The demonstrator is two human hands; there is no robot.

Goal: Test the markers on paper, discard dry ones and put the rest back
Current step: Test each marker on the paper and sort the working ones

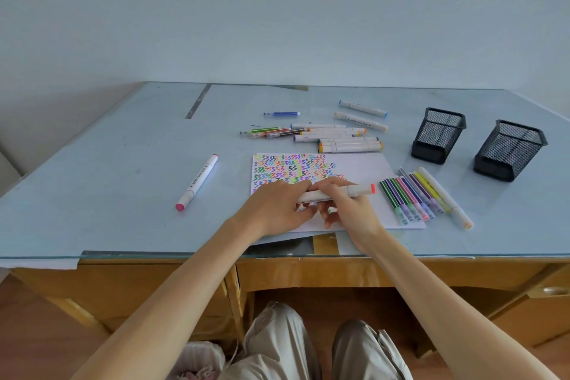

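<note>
My hands met over the near part of the paper (364, 166): the left hand (277, 210) curled round one end of a white marker with an orange cap (342, 193), and the right hand (348, 210) pinched its barrel, the orange end pointing right. The marker lay level, just above the sheet. Zigzag test strokes filled the sheet's far left part; its right part was bare. A row of slim capped pens (410, 197) lay across the sheet's right edge, with a pale thick marker (444, 196) beside them on the outside. Beyond the sheet's far edge sat a cluster of white markers (342, 137) and a few thin pens (268, 132). Two black mesh pen holders (438, 136) stood well apart to the right. A pink-capped marker (197, 182) lay alone on the left, with open surface (108, 170) around it. The sheet's near edge came close to the glass front edge of the surface.
</note>
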